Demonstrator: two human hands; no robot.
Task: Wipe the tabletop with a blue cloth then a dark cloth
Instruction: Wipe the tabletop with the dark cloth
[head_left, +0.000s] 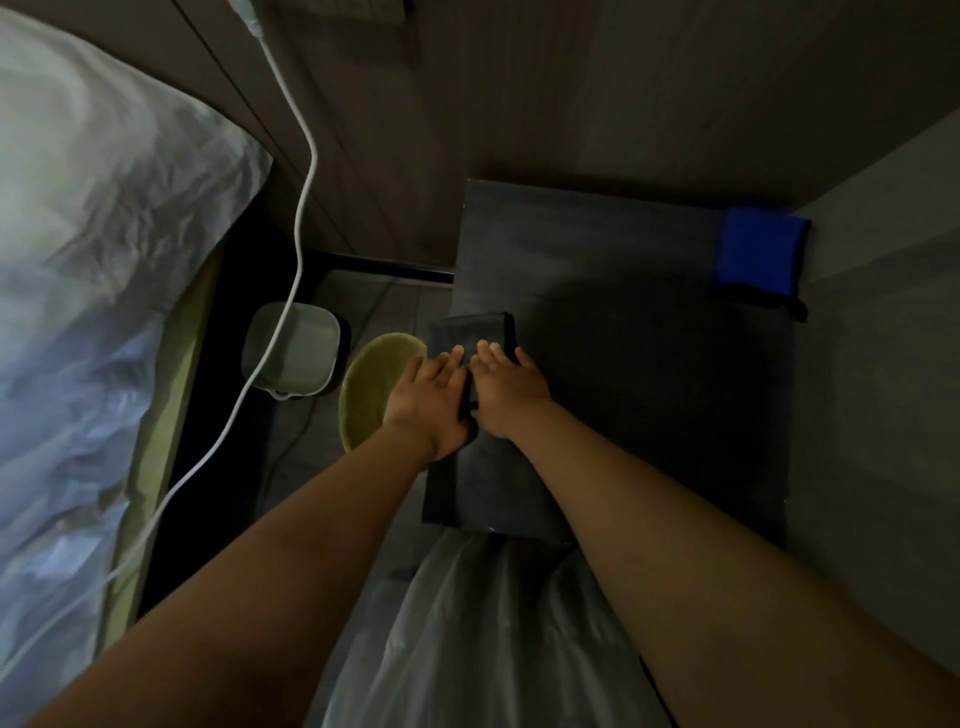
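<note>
So, starting closest to the camera: two bare forearms come up from the bottom of the frame, with a pale grey garment (467, 623) between them at bottom centre. Just past that is the near edge of the dark tabletop (649, 405), which fills the middle right of the frame.

Both hands meet at centre frame, side by side and nearly touching. The left hand (431, 397) and right hand (511, 387) both lie flat, palms down, fingers straight, resting on the dark cloth (475, 330). That cloth looks folded and sits at the tabletop's left edge; a strip of it shows between the two hands. It's pretty dim, so I can't tell what the left thumb is doing.

Left of the hands, lower down on the floor, there's a round green cushion-like thing (371, 384), and just beyond it a pale square bin (293, 348). A white cable (304, 208) runs over the bin, going from top centre to lower left.

The blue cloth (758, 254) lies at the tabletop's far right corner, upper right of the frame, well apart from the hands. A bed with a pale rumpled sheet (104, 234) fills the left side.
</note>
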